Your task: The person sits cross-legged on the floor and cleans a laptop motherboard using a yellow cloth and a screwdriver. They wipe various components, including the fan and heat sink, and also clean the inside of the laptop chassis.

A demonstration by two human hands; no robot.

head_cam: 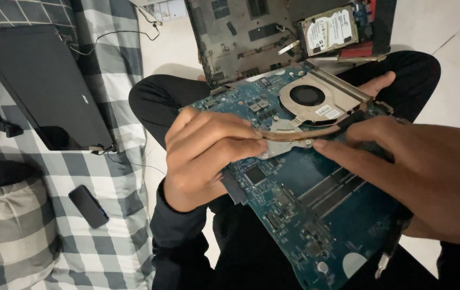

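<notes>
The blue laptop motherboard (305,215) is best steadied underneath by the gripping right hand (428,177) while the heatsink plate (281,146), pinched by the left hand (208,156), is eased off evenly.

Two bare hands: left hand (203,156), right hand (418,172); no rings, watch or gloves in view. Short, plain fingernails. Long black fabric sleeve (179,231) on left arm, cuff ending at wrist, slightly creased. Black cuff edge at right wrist, lower right corner. Plain black fabric trousers (154,99) over both legs, unpatterned.
</notes>
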